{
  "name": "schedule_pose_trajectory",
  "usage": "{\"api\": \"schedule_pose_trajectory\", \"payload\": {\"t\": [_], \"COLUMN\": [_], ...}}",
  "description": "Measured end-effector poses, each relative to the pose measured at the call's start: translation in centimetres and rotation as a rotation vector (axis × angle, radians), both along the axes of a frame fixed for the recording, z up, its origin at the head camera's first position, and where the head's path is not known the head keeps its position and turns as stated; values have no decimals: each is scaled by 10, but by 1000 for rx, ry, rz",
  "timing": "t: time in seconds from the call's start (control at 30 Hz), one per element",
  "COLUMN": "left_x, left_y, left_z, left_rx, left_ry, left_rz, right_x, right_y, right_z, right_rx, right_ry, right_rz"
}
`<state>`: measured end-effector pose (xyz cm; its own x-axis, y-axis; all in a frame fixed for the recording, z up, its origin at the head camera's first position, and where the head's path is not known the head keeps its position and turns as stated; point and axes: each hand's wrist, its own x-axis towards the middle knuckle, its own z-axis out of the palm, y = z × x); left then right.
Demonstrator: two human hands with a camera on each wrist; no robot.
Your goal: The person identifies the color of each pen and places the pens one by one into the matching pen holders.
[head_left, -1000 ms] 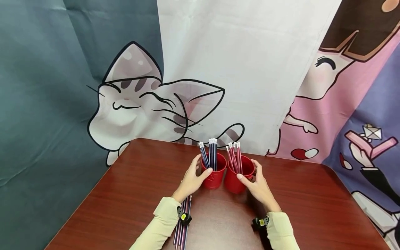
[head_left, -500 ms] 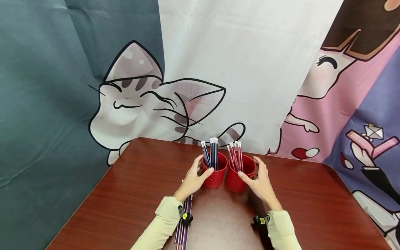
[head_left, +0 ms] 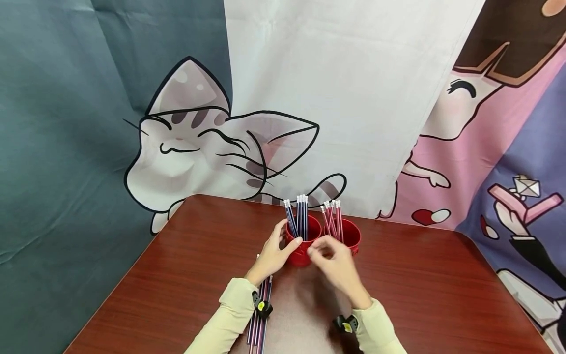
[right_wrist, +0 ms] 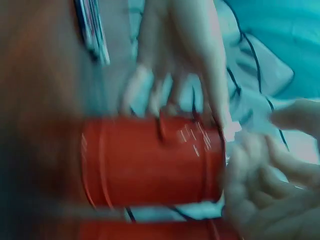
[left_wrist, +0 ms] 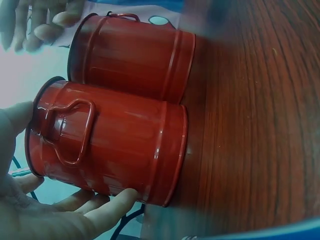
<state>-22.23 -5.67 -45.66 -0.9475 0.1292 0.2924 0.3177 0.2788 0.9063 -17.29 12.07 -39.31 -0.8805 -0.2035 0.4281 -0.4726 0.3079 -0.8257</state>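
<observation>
Two red metal pails stand side by side on the table. The left pail (head_left: 298, 256) contains several dark blue pencils (head_left: 302, 219), white eraser ends up. My left hand (head_left: 271, 256) holds this pail, thumb at the near rim and fingers round its left side; its wire side handle (left_wrist: 90, 132) shows in the left wrist view. The right pail (head_left: 353, 237) holds several pink-red pencils (head_left: 339, 221). My right hand (head_left: 338, 265), blurred, hangs in front of the pails with fingers loosely curled and nothing in them, partly hiding the right pail.
A row of striped pencils (head_left: 256, 334) lies on the brown wooden table (head_left: 177, 285), partly under my left forearm. A printed cloth backdrop (head_left: 353, 98) hangs behind the table's far edge.
My right hand has let go of the right pail and moved left in front of both pails. The left hand keeps its hold on the left pail.
</observation>
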Motion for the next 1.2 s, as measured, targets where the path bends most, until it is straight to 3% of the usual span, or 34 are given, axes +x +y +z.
{"api": "schedule_pose_trajectory", "payload": {"t": [0.17,0.27,0.33,0.57,0.83,1.07,1.2], "left_x": [0,1,2,6,23,7,3], "left_y": [-1,-1,-1,2,3,1,0], "left_z": [0,1,1,4,30,4,-3], "left_rx": [-5,-26,-34,-15,27,-4,-5], "left_ry": [37,36,28,27,34,23,38], "left_rz": [-5,-24,-37,-55,-72,-50,-40], "right_x": [-6,-7,-7,-4,0,7,9], "right_y": [-28,-43,-52,-73,-81,-81,-80], "right_z": [-34,-49,-55,-64,-60,-55,-54], "right_rx": [118,160,199,337,562,690,756], "right_ry": [-294,-410,-438,-443,-319,-255,-238], "right_rz": [195,228,226,162,49,-103,-139]}}
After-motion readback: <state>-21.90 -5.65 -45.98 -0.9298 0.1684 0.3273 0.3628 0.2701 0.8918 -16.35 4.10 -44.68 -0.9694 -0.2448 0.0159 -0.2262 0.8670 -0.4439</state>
